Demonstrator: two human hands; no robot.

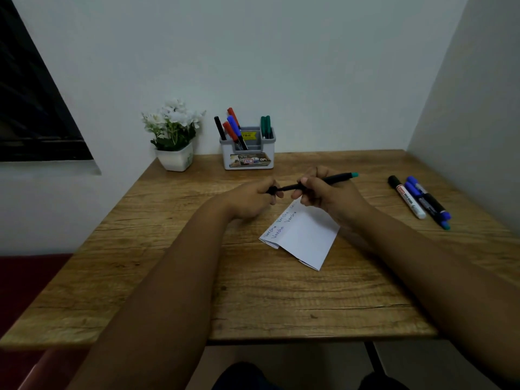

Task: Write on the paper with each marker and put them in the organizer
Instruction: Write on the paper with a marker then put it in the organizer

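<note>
My right hand grips a black marker with a teal end, held level above the table. At the marker's left end my left hand pinches its black cap; whether cap and marker are joined is hidden by my fingers. Under my hands lies a folded white paper with handwritten words along its left edge. The grey and white organizer stands at the back of the table and holds several markers: black, red, blue and green. Loose markers lie at the right.
A white pot of white flowers stands at the back left of the wooden table. Walls close in behind and on the right. A dark window is on the left.
</note>
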